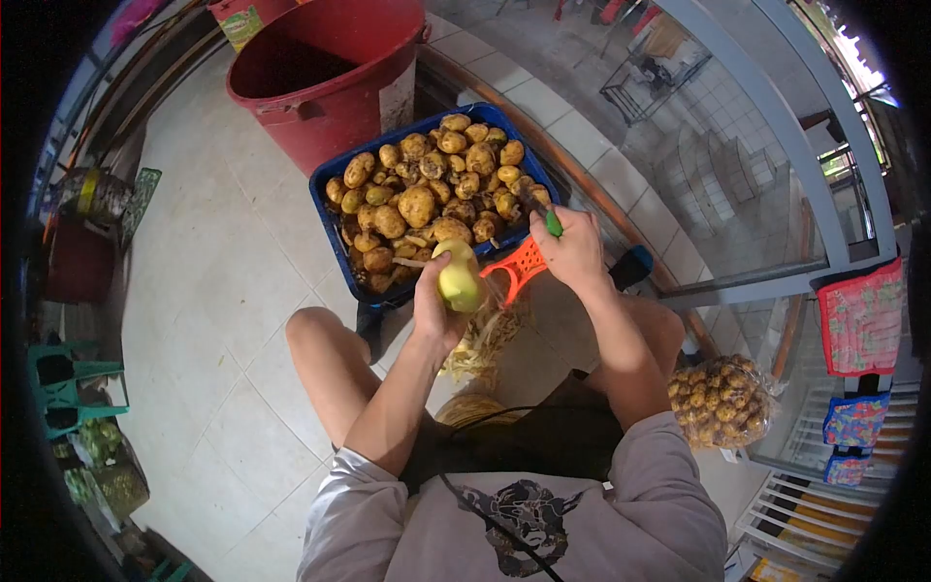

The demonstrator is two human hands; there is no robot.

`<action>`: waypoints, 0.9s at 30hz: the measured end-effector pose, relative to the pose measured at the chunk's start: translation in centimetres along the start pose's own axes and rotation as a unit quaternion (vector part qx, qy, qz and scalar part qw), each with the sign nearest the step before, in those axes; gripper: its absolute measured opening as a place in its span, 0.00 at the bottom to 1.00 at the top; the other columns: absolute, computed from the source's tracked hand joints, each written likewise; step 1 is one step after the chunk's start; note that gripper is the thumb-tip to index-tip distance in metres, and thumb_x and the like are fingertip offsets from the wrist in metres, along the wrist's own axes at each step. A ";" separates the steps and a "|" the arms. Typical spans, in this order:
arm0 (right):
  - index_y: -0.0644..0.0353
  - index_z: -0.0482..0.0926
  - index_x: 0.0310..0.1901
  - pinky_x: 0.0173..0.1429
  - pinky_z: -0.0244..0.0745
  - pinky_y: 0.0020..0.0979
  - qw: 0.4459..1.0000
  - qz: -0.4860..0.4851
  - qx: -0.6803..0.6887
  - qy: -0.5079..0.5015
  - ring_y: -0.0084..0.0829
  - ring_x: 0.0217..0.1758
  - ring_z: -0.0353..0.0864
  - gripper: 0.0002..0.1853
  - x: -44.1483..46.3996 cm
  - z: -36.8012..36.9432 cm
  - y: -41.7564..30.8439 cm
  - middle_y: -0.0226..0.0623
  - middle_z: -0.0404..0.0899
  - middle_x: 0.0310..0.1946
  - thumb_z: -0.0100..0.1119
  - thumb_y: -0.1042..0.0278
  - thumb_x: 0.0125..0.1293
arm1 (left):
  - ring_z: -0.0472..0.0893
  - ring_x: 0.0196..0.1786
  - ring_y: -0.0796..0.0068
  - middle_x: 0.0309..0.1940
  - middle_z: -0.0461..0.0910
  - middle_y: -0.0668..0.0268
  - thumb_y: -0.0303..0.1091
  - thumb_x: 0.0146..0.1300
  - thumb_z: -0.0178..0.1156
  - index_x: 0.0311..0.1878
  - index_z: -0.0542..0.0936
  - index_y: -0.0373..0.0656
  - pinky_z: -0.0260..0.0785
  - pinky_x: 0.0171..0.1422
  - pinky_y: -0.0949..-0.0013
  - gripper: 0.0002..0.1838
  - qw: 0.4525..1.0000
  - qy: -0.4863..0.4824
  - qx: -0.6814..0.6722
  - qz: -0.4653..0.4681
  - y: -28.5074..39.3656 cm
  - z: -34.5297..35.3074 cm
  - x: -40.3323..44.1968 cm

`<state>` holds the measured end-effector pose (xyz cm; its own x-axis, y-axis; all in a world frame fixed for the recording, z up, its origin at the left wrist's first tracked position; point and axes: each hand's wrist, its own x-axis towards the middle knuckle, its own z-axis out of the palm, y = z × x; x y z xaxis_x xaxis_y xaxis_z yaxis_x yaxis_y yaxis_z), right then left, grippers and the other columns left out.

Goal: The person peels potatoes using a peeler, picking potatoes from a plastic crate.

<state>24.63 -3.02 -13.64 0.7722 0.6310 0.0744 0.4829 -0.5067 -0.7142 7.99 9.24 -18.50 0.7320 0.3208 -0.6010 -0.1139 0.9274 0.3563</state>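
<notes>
— What do the hands hold, please?
— The left hand [438, 303] is closed around a peeled potato [460, 281], which partly hides the blue crate [324, 206]. The right hand [574, 254] grips an orange peeler [521, 268].
— And around them?
— Unpeeled potatoes [417, 206] fill the crate; a red tub [335, 128] stands behind. Peelings [475, 351] lie below; one clear bag [722, 403] sits at right.

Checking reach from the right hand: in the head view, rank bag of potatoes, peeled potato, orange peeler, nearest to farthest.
From the right hand:
1. Orange peeler: in its grip.
2. Peeled potato: to its left, in the left hand.
3. Bag of potatoes: to the right, on the floor.
</notes>
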 end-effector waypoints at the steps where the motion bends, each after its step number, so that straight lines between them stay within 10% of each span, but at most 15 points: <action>1: 0.64 0.75 0.26 0.31 0.70 0.47 0.998 -0.027 -0.048 0.024 0.55 0.27 0.77 0.16 -0.2 -0.3 -0.5 0.51 0.76 0.22 0.66 0.58 0.56 | 0.80 0.43 0.67 0.41 0.80 0.64 0.47 0.62 0.58 0.50 0.76 0.45 0.72 0.50 0.63 0.19 1.000 0.000 0.000 0.000 0.0 -0.2 0.1; 9: 0.62 0.78 0.28 0.34 0.72 0.44 0.995 -0.048 -0.086 0.026 0.48 0.30 0.81 0.13 -1.2 0.0 -1.4 0.45 0.80 0.25 0.67 0.59 0.54 | 0.79 0.41 0.67 0.40 0.79 0.63 0.46 0.62 0.54 0.48 0.76 0.43 0.72 0.43 0.63 0.18 1.000 -0.005 0.013 -0.007 -0.2 0.0 0.0; 14: 0.58 0.81 0.31 0.36 0.75 0.45 0.962 -0.221 -0.158 0.039 0.46 0.31 0.82 0.14 -1.4 0.2 -2.6 0.42 0.82 0.30 0.69 0.58 0.49 | 0.80 0.40 0.67 0.39 0.79 0.63 0.46 0.63 0.53 0.49 0.76 0.43 0.73 0.40 0.60 0.18 0.999 0.001 0.046 -0.021 -1.1 0.2 -0.2; 22: 0.57 0.79 0.27 0.35 0.73 0.48 0.973 -0.066 -0.202 0.085 0.50 0.30 0.81 0.16 3.1 -1.1 2.3 0.47 0.80 0.22 0.65 0.52 0.58 | 0.80 0.34 0.65 0.38 0.80 0.59 0.46 0.60 0.53 0.55 0.74 0.42 0.75 0.33 0.62 0.23 0.981 -0.067 0.174 -0.055 -0.5 0.3 -1.9; 27: 0.60 0.78 0.24 0.35 0.71 0.49 0.995 -0.002 -0.079 0.067 0.55 0.28 0.78 0.16 2.2 -1.1 1.8 0.51 0.76 0.20 0.65 0.54 0.57 | 0.80 0.41 0.58 0.44 0.79 0.55 0.48 0.58 0.52 0.56 0.73 0.39 0.75 0.45 0.56 0.27 0.984 -0.143 -0.025 -0.101 -0.1 0.5 -1.2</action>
<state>27.64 -3.12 -14.00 0.8127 0.5552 0.1769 0.5374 -0.5967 -0.5960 7.46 8.69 -17.41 0.9017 0.0679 -0.4270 0.0260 0.9773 0.2103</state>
